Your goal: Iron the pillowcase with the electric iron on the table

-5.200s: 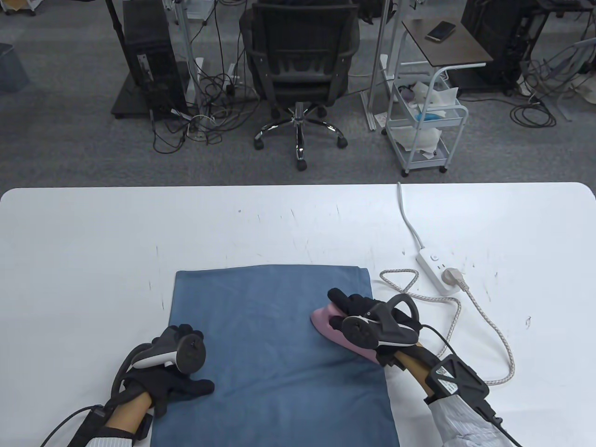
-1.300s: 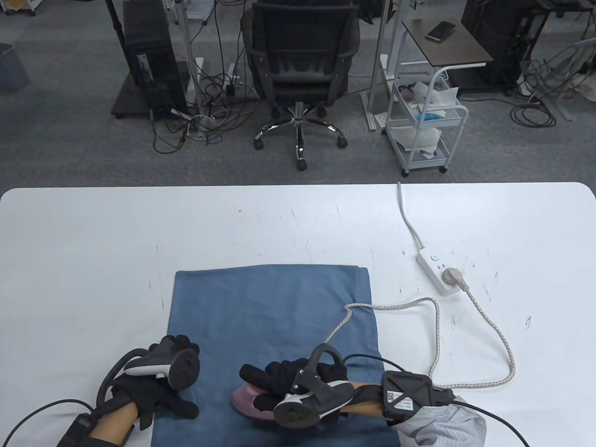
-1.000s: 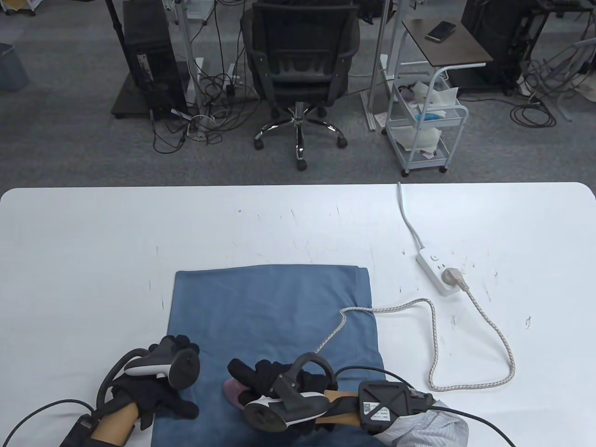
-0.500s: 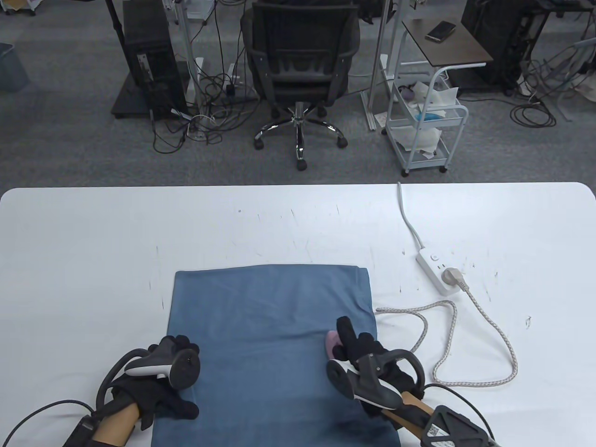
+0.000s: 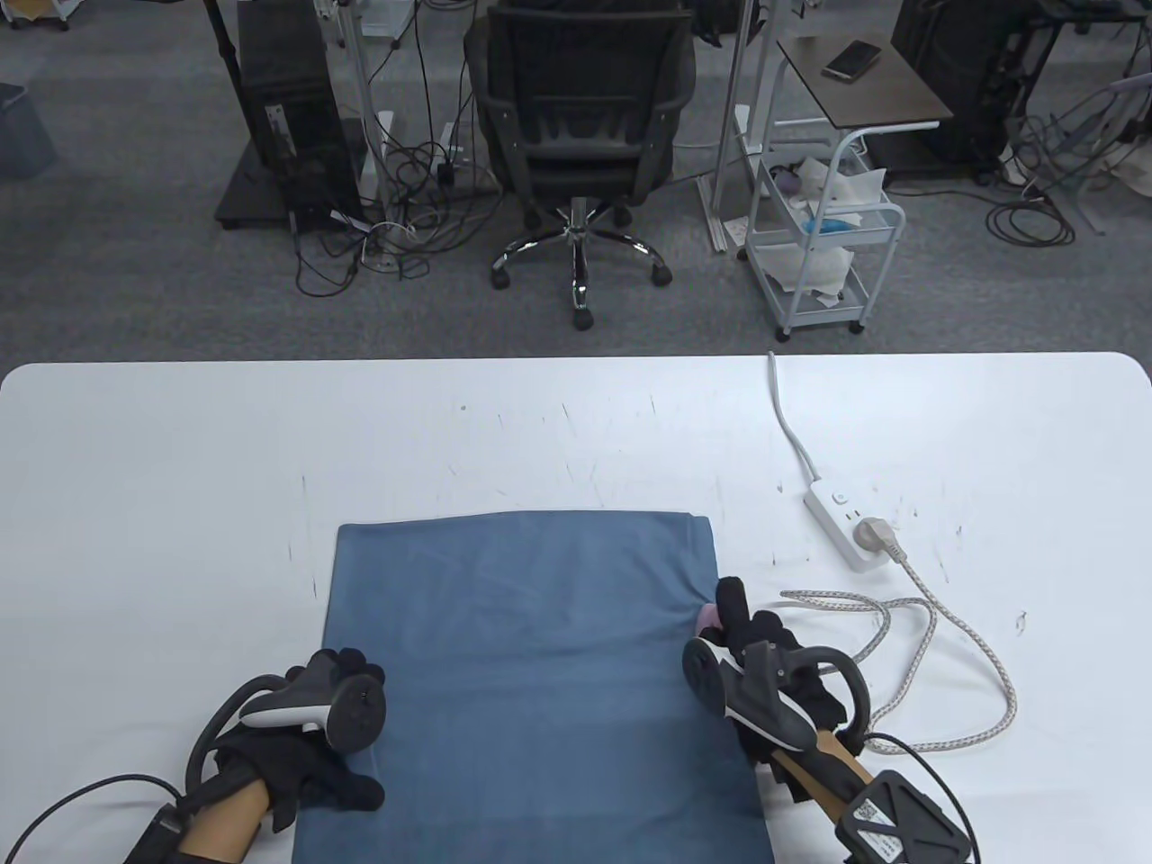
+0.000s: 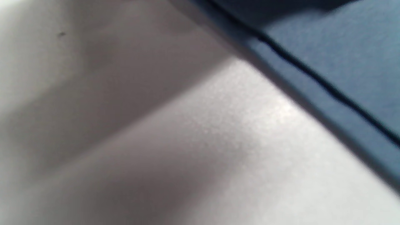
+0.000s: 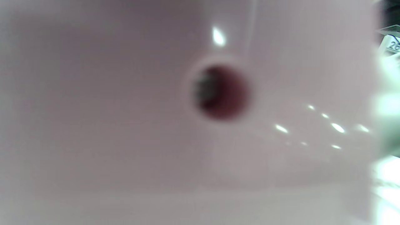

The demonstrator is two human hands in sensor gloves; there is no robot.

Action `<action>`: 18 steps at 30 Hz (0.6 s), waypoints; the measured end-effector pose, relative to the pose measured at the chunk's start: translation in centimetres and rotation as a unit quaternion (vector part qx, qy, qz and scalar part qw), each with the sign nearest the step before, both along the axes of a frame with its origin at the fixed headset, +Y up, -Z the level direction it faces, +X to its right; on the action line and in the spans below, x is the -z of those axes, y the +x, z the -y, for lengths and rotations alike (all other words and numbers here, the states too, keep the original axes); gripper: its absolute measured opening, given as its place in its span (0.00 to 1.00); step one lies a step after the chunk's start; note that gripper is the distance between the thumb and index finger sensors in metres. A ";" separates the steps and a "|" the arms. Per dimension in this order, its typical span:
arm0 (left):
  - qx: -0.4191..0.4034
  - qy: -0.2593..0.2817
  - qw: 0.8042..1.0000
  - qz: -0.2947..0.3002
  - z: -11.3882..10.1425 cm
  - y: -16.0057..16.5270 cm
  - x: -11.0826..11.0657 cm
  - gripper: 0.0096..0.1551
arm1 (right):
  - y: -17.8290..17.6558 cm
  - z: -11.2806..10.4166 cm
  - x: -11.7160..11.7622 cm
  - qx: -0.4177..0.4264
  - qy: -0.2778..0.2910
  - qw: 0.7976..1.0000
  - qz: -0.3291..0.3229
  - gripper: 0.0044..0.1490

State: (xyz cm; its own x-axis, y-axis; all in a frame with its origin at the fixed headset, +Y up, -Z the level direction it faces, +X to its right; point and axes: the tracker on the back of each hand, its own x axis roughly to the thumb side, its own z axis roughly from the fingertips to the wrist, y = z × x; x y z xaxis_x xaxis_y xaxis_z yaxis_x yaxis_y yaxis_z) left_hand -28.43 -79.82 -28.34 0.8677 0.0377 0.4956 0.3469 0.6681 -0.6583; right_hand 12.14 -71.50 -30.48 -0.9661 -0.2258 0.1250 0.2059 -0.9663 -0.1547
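My right hand point(image 5: 760, 652) grips the small pink electric iron point(image 5: 709, 617), fingers wrapped over its handle with the forefinger stretched forward along the top. Only the iron's pale pink nose shows past my glove in the table view; it sits right at the right-hand edge of the flat blue rectangular fabric pillowcase point(image 5: 531, 666), about halfway down that edge. Whether the soleplate lies on the cloth or partly on the bare table beside it, I cannot tell, since my hand covers it. The right wrist view is filled by a blurred pink surface with a dark red round spot point(image 7: 220, 92).

My left hand point(image 5: 301, 760) lies flat on the near left edge of the pillowcase, fingers relaxed and spread, thumb point(image 5: 355, 792) resting on the blue cloth, pressing it down without pinching it. The left wrist view shows the pillowcase's hemmed edge point(image 6: 325, 81) against the white table point(image 6: 187, 150).

The pillowcase itself lies spread on the white table point(image 5: 180, 504), near its front side, with light creases in its far half.

To the right of the pillowcase, the iron's braided white cord point(image 5: 954, 648) loops across the table from behind my right hand to a grey plug point(image 5: 875, 536) seated in a white power strip point(image 5: 844, 524), which lies beyond the pillowcase's far right corner.
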 end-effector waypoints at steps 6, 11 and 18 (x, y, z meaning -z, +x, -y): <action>-0.002 0.000 1.000 -0.002 0.0 0.0 0.0 0.77 | -8.3 -1.9 -0.4 0.004 0.020 0.990 -0.138 0.39; -0.001 0.001 1.000 -0.002 0.0 0.0 0.0 0.77 | -15.3 -1.2 -1.4 0.030 -0.018 0.973 -0.230 0.39; 0.002 0.002 1.000 0.000 0.0 0.0 0.0 0.78 | -18.2 1.3 -0.4 0.025 -0.004 0.971 -0.236 0.39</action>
State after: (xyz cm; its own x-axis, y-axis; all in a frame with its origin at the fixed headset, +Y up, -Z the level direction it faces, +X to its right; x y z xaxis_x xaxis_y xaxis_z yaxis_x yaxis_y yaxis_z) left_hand -28.43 -79.80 -28.37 0.8682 0.0327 0.4951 0.3487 0.6697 -0.6557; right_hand -6.04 -72.75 -30.06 -0.8106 -0.1767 0.5583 0.0663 -0.9750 -0.2123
